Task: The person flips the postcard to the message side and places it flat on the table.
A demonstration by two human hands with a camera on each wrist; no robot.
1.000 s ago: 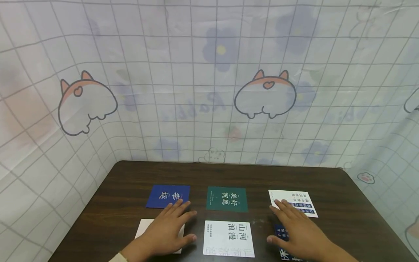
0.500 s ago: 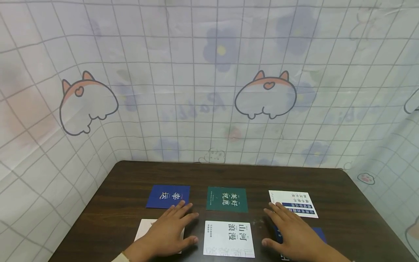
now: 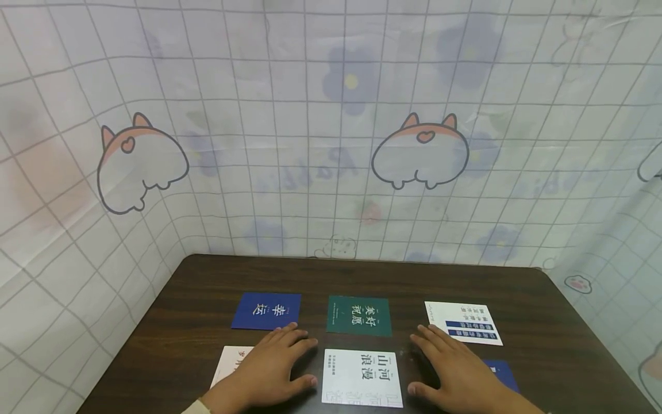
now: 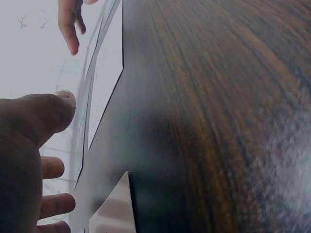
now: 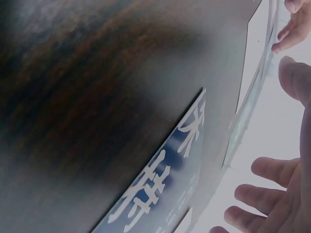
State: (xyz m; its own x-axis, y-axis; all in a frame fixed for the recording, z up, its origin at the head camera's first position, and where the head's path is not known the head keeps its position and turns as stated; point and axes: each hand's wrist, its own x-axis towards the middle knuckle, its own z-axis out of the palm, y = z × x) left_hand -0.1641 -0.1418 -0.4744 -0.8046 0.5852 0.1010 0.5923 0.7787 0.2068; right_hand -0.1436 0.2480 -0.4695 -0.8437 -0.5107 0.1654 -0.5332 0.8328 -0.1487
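Observation:
My left hand (image 3: 271, 365) hovers palm down, fingers spread, over a cream card (image 3: 227, 363) at the front left, hiding much of it. Its fingertips come near the lower edge of a blue card (image 3: 266, 311). My right hand (image 3: 455, 368) is held the same way over a dark blue card (image 3: 503, 374), whose white lettering shows in the right wrist view. Its fingertips overlap a white card with blue bands (image 3: 483, 323) in the head view. Between the two hands lies a white card with black characters (image 3: 357, 374). Neither hand holds anything; both wrist views show a gap beneath the fingers.
A green card (image 3: 358, 315) lies in the middle of the back row. The cards are laid flat in two rows on a dark wooden table (image 3: 403, 277). A white gridded curtain (image 3: 289, 144) with cartoon prints surrounds the table's back and sides.
Both hands have drifted inward and slightly toward the body. More of the cream card, the banded white card and the dark blue card's right part shows. The cards have not moved.

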